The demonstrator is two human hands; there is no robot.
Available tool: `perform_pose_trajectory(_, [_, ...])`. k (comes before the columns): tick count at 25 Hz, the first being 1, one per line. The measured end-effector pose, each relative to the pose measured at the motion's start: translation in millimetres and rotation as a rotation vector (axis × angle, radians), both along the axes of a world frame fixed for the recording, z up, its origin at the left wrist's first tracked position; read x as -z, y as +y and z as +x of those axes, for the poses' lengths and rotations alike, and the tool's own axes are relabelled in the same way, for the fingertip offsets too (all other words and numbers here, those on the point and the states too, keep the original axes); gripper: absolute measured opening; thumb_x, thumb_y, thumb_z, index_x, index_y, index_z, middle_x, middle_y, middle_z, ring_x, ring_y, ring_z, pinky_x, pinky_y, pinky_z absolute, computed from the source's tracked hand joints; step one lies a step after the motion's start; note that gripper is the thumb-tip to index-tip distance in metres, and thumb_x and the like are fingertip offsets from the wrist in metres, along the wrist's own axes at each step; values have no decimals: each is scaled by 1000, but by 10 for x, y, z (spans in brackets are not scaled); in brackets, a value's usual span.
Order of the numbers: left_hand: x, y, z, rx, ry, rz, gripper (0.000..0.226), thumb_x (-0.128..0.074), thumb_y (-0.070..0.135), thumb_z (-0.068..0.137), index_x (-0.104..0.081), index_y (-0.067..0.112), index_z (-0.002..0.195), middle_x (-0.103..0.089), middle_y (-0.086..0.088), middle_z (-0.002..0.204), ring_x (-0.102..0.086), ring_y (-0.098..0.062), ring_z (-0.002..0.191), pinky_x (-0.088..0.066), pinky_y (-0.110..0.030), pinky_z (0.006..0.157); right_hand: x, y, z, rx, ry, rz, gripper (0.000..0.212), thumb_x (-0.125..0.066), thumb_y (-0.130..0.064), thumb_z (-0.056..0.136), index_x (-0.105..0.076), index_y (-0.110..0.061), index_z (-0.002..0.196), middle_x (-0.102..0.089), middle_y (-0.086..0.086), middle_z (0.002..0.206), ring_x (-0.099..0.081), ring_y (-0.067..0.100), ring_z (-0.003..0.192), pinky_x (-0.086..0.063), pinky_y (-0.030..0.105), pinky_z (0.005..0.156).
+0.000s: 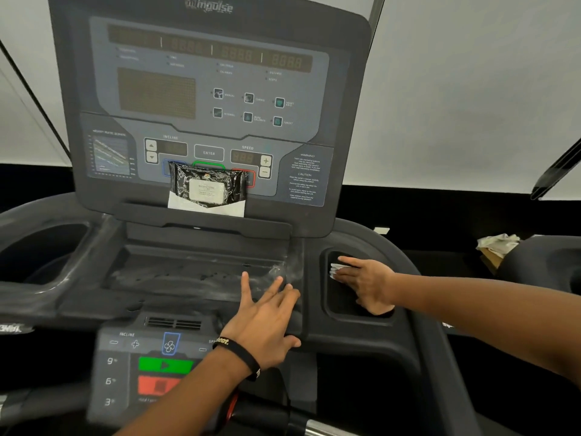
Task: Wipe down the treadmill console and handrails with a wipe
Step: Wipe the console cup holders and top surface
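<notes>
The right hand (364,283) presses a crumpled white wipe (337,269) flat-fingered into the dark recessed cup holder (338,306) at the right of the grey treadmill console (201,99). The left hand (267,319), with a black wristband (242,357), rests spread on the streaked black tray (176,272). A black wipe packet (207,187) leans against the console buttons.

The console (201,99) reads "Impulse", "INCLINE", "ENTER", "SPEED", "WARNING!", "CAUTION".
</notes>
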State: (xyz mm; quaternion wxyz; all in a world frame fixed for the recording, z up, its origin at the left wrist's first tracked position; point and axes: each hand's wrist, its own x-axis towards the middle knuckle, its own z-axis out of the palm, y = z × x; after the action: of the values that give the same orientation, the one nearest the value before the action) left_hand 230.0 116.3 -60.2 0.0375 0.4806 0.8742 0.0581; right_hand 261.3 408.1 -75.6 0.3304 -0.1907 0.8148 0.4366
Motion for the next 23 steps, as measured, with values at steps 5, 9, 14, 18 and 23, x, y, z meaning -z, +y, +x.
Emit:
perform_pose_trajectory(5, [-7, -15, 5, -4, 17, -25, 76, -51, 60, 87, -20, 20, 144, -23, 0, 159, 0, -17, 149, 12, -71, 107, -120, -203, 22, 189, -86, -89, 48, -36, -24, 99, -52, -13, 142, -35, 12, 159, -16, 23, 153, 10, 56, 122])
perform_pose_trajectory(9, [-14, -32, 17, -7, 22, -28, 77, -51, 60, 87, -21, 19, 144, -26, 0, 158, -2, -18, 149, 12, -71, 106, -273, -283, -24, 830, -292, -315, 33, -36, -17, 95, -66, -5, 101, -66, 16, 107, -56, 32, 109, -37, 44, 107])
perform_pose_trajectory(14, [-17, -29, 6, 4, 35, -25, 77, -52, 61, 86, -23, 18, 144, -26, -2, 157, -4, -19, 149, 11, -72, 105, -299, -382, -93, 1196, -220, -531, 23, -40, -14, 98, -56, 1, 105, -57, 22, 84, -45, 24, 62, -38, 34, 68])
perform_pose_trajectory(18, [13, -13, -17, 10, 15, -15, 77, -53, 59, 87, -21, 18, 144, -23, -3, 158, -2, -19, 149, 11, -71, 106, -316, -266, -3, 1431, -150, -776, 37, -45, 1, 94, -57, -1, 129, -53, 19, 134, -49, 26, 105, -45, 31, 89])
perform_pose_trajectory(23, [19, 3, -20, 17, 2, -20, 74, -54, 57, 87, -21, 20, 143, -22, -3, 158, -2, -18, 149, 11, -70, 107, -327, -354, 78, 974, -176, -524, 33, -49, -3, 89, -65, -1, 118, -68, 16, 112, -66, 32, 100, -58, 41, 88])
